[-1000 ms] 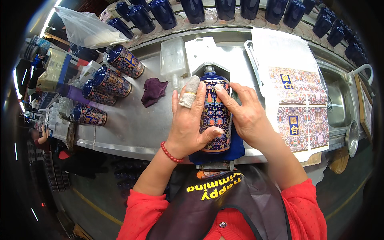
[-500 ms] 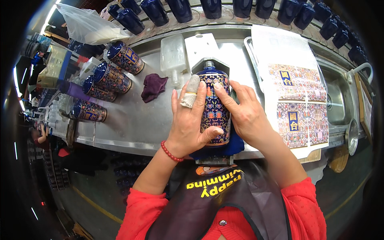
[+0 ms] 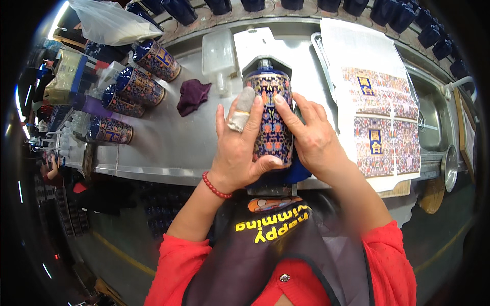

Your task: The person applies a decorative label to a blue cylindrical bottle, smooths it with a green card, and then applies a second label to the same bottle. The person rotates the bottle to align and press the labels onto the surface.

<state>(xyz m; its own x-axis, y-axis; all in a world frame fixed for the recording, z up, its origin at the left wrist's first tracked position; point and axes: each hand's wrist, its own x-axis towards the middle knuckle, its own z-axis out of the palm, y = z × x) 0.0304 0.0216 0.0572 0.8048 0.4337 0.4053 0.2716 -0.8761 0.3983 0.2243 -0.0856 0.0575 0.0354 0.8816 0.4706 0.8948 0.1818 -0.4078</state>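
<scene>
A dark blue bottle (image 3: 273, 127) wrapped in a colourful floral decal lies before me, its neck pointing away and framed by a metal holder (image 3: 282, 67). My left hand (image 3: 238, 137) rests on its left side with fingers spread, index finger and thumb touching the decal. A grey finger cover (image 3: 243, 102), banded at its lower end, sits on the middle finger. My right hand (image 3: 312, 135) clasps the right side, thumb on the decal's upper part and fingers down along the edge. Under the bottle's near end shows a blue cloth (image 3: 293, 176). The bottle's underside is hidden.
Printed decal sheets (image 3: 380, 92) lie at right, beside a metal sink (image 3: 431, 122). On the steel table, left, are a purple cloth (image 3: 193, 97), a clear empty bottle (image 3: 218, 56) and several decorated bottles (image 3: 140, 84). Plain blue bottles (image 3: 332, 4) line the far edge.
The whole view has shifted, so the scene sits slightly higher in the picture. Both hands stay on the bottle in almost the same pose.
</scene>
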